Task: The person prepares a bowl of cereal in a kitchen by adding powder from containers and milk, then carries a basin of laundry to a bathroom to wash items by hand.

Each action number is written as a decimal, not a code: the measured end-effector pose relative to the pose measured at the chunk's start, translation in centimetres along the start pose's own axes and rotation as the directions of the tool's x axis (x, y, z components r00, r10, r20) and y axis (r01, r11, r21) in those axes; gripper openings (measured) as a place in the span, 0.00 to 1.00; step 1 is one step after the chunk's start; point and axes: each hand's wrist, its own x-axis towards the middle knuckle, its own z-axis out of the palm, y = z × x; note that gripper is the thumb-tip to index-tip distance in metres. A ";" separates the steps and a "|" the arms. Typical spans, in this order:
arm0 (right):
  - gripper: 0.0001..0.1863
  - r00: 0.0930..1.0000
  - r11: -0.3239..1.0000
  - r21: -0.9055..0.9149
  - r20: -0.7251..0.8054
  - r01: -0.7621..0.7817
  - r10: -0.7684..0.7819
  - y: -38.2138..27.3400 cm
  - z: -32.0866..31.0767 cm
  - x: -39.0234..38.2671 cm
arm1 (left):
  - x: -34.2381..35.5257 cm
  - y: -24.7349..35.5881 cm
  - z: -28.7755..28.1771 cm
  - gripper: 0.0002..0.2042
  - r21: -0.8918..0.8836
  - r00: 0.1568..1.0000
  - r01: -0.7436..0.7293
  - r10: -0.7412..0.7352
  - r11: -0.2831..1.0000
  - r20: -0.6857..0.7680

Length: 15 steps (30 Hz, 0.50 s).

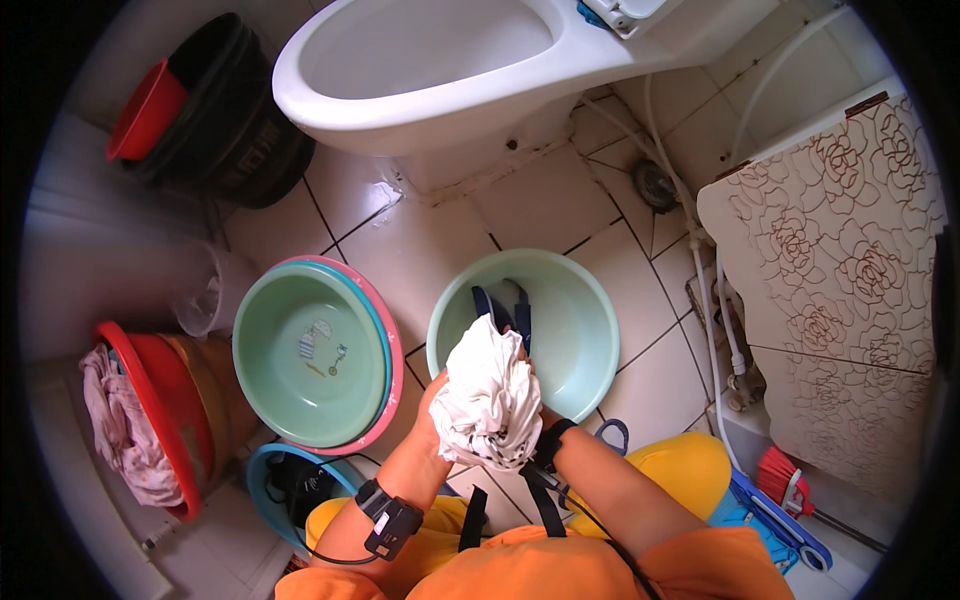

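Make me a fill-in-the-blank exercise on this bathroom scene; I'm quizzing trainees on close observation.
1. Both hands grip a bunched ____ cloth with small dark dots above the pale green plastic basin.
2. Inside that basin lies a dark ____ garment.
3. The green basin with a small picture on its bottom is nested in a ____ basin.
4. The red plastic bucket at the person's left has a pinkish ____ draped over its rim.

Missing words: white; blue; pink; cloth
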 end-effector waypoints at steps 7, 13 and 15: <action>0.15 0.994 0.617 0.786 -0.093 0.041 0.052 5.9 -1.3 2.6 | 0.3 1.2 0.4 0.15 0.071 0.991 -0.054 0.044 0.996 0.127; 0.17 0.993 0.843 0.530 -0.007 -0.093 0.114 3.9 -10.5 1.1 | 0.7 2.0 0.2 0.16 0.192 0.993 -0.104 0.113 0.976 -0.037; 0.18 0.980 0.709 0.684 0.052 -0.174 0.190 1.9 -13.3 0.0 | 1.6 1.6 -0.2 0.16 0.162 0.995 -0.023 0.038 0.987 -0.087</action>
